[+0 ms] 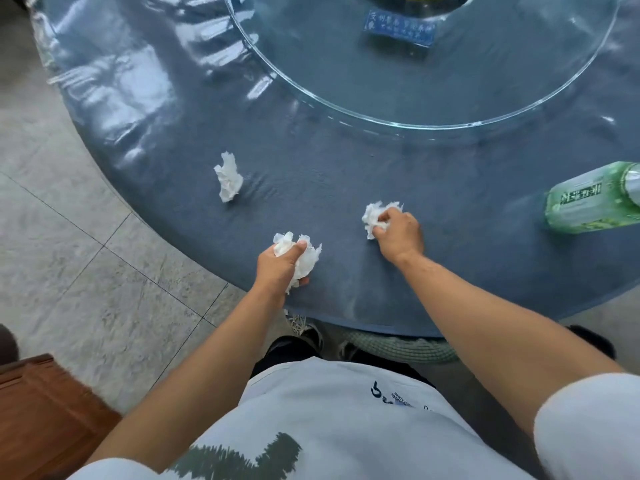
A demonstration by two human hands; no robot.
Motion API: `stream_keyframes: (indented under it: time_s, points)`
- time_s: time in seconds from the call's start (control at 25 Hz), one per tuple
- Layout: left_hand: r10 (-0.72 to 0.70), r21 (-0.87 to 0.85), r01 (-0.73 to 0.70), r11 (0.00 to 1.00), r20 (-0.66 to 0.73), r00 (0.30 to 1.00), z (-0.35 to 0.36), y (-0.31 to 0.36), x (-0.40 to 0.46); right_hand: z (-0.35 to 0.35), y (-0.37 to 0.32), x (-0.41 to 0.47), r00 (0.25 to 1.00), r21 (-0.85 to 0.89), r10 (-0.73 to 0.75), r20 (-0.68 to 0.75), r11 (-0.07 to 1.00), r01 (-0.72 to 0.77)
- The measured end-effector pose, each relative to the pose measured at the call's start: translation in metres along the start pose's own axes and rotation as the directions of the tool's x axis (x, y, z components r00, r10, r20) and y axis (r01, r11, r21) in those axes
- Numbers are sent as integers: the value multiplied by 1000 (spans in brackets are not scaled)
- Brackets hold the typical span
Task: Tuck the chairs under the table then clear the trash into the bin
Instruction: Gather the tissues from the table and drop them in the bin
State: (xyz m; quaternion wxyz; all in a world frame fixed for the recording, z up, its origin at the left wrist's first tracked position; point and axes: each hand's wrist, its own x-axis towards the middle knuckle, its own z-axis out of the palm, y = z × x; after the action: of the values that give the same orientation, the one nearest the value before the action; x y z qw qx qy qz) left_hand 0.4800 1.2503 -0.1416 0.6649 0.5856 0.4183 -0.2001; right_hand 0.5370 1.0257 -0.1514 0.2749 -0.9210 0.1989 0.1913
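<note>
A round table (346,161) with a blue-grey cloth under clear plastic fills the view. My left hand (277,268) grips a crumpled white tissue (306,259) near the table's front edge. My right hand (398,233) grips a second crumpled tissue (374,214) a little further in. A third crumpled tissue (228,177) lies loose on the cloth, to the left of both hands. A green plastic bottle (594,199) lies on its side at the right edge of the view. A chair with a green cushion (398,346) shows under the table's front edge. No bin is in view.
A glass turntable (346,105) covers the table's middle, carrying a blue sign block (398,31) and a dark dish at the top. A brown wooden piece of furniture (41,417) stands at the lower left on the grey tiled floor (69,237).
</note>
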Motion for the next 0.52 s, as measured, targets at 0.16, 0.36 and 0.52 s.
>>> stream_keyframes:
  time_s: [0.16,0.36,0.52]
  points:
    - [-36,-33,38,999,49,998,-1,10,-12,16,-20,-43,982,270,-23,188,962,-29]
    - [9,-106,9,994,167,986,-32,12,-30,54,-71,-87,845,561,-270,462,826,-44]
    - [24,-242,20,970,179,984,-80,11,-20,68,-112,-100,739,612,-301,602,769,-185]
